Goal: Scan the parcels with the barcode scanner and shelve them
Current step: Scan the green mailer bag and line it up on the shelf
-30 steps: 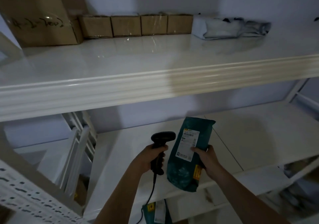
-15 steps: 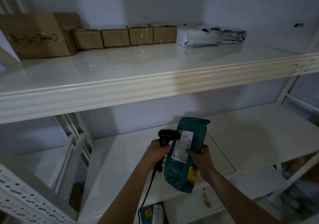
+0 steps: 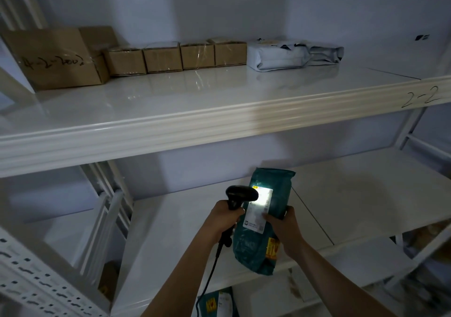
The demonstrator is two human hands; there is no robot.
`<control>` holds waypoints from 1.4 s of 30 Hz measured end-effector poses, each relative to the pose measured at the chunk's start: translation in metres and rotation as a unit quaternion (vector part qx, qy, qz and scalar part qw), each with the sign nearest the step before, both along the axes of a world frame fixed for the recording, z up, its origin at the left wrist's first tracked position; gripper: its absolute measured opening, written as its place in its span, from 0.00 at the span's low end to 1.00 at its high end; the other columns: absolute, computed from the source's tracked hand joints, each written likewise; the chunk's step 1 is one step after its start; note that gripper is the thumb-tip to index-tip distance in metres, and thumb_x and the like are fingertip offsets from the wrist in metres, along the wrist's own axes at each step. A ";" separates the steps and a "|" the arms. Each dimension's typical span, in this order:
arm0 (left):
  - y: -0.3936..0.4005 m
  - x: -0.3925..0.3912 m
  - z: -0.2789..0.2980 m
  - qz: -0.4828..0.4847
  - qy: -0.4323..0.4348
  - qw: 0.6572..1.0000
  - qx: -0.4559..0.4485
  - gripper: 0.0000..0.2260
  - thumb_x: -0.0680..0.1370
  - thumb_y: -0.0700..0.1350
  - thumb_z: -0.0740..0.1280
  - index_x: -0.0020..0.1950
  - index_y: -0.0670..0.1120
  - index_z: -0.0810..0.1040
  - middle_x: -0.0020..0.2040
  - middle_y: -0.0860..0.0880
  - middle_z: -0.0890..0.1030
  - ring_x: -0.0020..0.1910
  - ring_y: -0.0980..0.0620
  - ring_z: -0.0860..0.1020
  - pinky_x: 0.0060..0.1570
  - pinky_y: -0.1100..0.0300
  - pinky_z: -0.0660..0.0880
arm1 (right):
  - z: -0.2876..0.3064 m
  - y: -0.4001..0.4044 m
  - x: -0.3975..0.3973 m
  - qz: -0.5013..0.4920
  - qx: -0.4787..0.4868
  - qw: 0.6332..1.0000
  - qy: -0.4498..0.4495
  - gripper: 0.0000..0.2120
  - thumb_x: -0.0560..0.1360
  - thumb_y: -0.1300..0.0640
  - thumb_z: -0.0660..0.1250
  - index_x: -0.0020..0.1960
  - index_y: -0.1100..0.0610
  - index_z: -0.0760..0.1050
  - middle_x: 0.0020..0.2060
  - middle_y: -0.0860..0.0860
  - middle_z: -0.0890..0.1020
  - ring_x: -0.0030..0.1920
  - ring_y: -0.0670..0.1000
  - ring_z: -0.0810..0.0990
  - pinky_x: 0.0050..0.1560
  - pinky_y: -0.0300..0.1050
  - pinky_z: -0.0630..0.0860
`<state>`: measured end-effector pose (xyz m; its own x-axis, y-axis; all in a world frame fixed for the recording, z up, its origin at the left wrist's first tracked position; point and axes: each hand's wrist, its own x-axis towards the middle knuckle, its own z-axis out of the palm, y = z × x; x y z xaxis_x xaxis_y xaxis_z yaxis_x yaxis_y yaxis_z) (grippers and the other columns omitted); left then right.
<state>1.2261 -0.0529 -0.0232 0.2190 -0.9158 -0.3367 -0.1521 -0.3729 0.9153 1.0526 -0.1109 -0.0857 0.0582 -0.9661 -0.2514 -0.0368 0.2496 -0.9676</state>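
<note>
My right hand point(image 3: 283, 228) grips a teal parcel bag point(image 3: 275, 189) upright in front of the lower shelf point(image 3: 353, 202). Its white shipping label point(image 3: 256, 219) faces me, and the label's top is lit bright white. My left hand point(image 3: 224, 219) grips the handle of a black barcode scanner point(image 3: 241, 194), whose head points right at the label from a few centimetres away. The scanner's black cable point(image 3: 210, 270) hangs down below my left wrist.
The upper shelf point(image 3: 219, 119), marked "2-2" at its right end, holds a large cardboard box point(image 3: 53, 58), several small boxes point(image 3: 175, 56) and white mailer bags point(image 3: 292, 53) along the back wall. Another teal parcel point(image 3: 217, 304) lies below. White rack uprights point(image 3: 105, 219) stand at left.
The scanner's head has moved right, close to the label, and the label's top now glows brightly. The parcel and both hands sit slightly higher against the lower shelf.
</note>
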 end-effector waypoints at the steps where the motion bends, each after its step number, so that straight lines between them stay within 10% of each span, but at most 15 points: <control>1: 0.000 0.000 0.001 0.001 0.000 1.000 0.000 0.03 0.76 0.41 0.66 0.47 0.42 0.76 0.37 0.44 0.76 0.33 0.50 0.74 0.36 0.58 0.72 | 0.001 0.000 0.000 0.000 0.000 1.000 0.002 0.24 0.73 0.63 0.74 0.63 0.60 0.65 0.48 0.50 0.77 0.45 0.49 0.80 0.38 0.43 0.77; 18: 0.002 0.030 -0.036 0.085 0.057 0.995 0.015 0.08 0.76 0.32 0.66 0.50 0.42 0.71 0.40 0.40 0.77 0.34 0.46 0.76 0.38 0.52 0.77 | 0.011 0.000 -0.012 -0.006 0.037 0.999 -0.017 0.24 0.73 0.59 0.74 0.64 0.58 0.66 0.51 0.52 0.79 0.47 0.52 0.81 0.39 0.45 0.78; 25: 0.018 0.091 -0.114 0.247 -0.101 0.957 0.112 0.09 0.73 0.42 0.75 0.40 0.38 0.79 0.41 0.40 0.80 0.41 0.44 0.78 0.45 0.51 0.76 | 0.021 -0.006 -0.041 -0.002 0.103 0.991 -0.079 0.21 0.74 0.51 0.73 0.63 0.61 0.76 0.52 0.57 0.84 0.51 0.58 0.84 0.46 0.48 0.81; 32: 0.028 0.100 -0.142 0.241 -0.101 0.956 0.131 0.19 0.73 0.45 0.75 0.59 0.36 0.79 0.54 0.36 0.81 0.51 0.38 0.80 0.49 0.52 0.76 | 0.025 -0.007 -0.048 -0.005 0.121 0.986 -0.113 0.21 0.73 0.51 0.74 0.62 0.61 0.78 0.51 0.58 0.86 0.51 0.59 0.85 0.50 0.50 0.82; 38: 0.034 0.103 -0.144 0.243 -0.163 0.943 0.159 0.13 0.76 0.47 0.71 0.45 0.36 0.79 0.41 0.40 0.79 0.39 0.44 0.76 0.43 0.52 0.75 | 0.021 -0.006 -0.040 0.016 0.107 0.988 -0.108 0.22 0.74 0.51 0.73 0.64 0.60 0.77 0.52 0.57 0.86 0.52 0.59 0.85 0.53 0.53 0.82; 42: 0.027 0.097 -0.128 0.262 -0.195 0.916 0.233 0.23 0.75 0.45 0.71 0.65 0.36 0.69 0.64 0.33 0.70 0.60 0.37 0.71 0.59 0.45 0.73 | 0.021 -0.008 -0.031 0.034 0.115 0.988 -0.092 0.24 0.73 0.49 0.74 0.64 0.60 0.77 0.51 0.57 0.86 0.52 0.59 0.85 0.55 0.55 0.82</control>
<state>1.3228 -0.0258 -0.1515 0.7748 -0.4271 -0.4662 -0.1220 -0.8244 0.5526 1.0217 -0.1186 -0.0651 0.1868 -0.8768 -0.4430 0.1106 0.4669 -0.8774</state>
